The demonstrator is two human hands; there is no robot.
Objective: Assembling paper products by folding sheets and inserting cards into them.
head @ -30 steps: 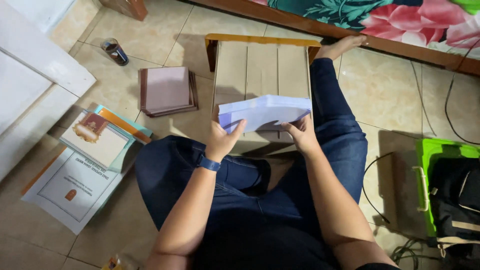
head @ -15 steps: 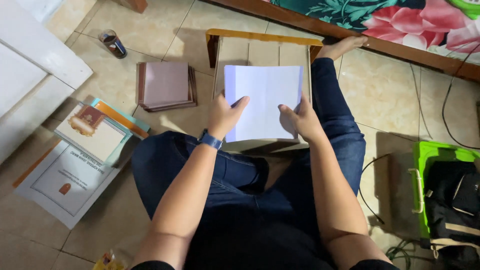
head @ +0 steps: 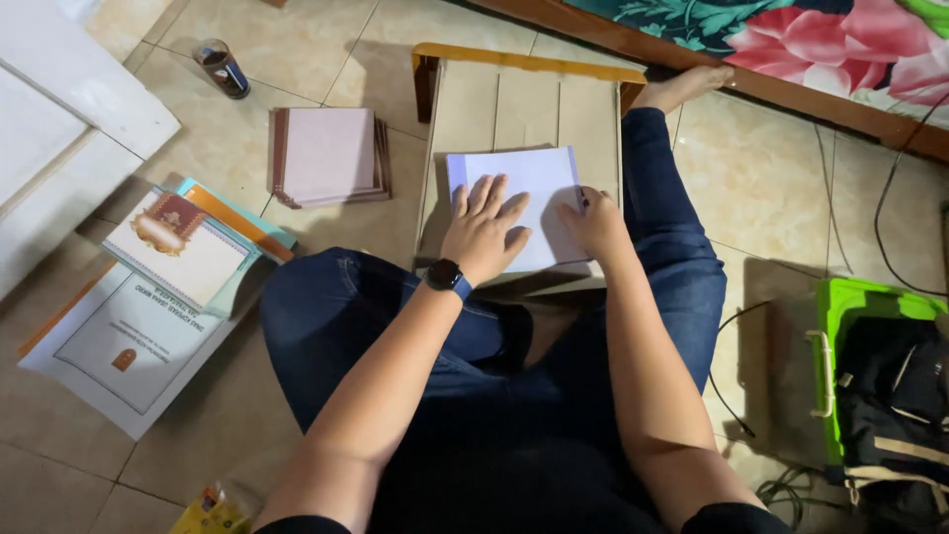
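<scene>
A folded white sheet of paper [head: 534, 183] lies flat on a small low wooden table [head: 524, 104] in front of my crossed legs. My left hand [head: 482, 229] rests palm down on the paper with the fingers spread, a dark watch on its wrist. On the sheet's right edge presses my right hand [head: 593, 222], its fingers curled; whether it pinches the edge I cannot tell.
A pinkish stack of books [head: 328, 156] lies left of the table, with a dark cup [head: 221, 67] beyond it. Printed sheets and folders [head: 158, 287] lie at the left. A green basket with a dark bag [head: 880, 386] and cables are on the right. A floral mattress [head: 811, 35] runs along the top.
The paper, held folded in the air a second ago, was opened, then laid down on the table. Both hands now press it flat.
</scene>
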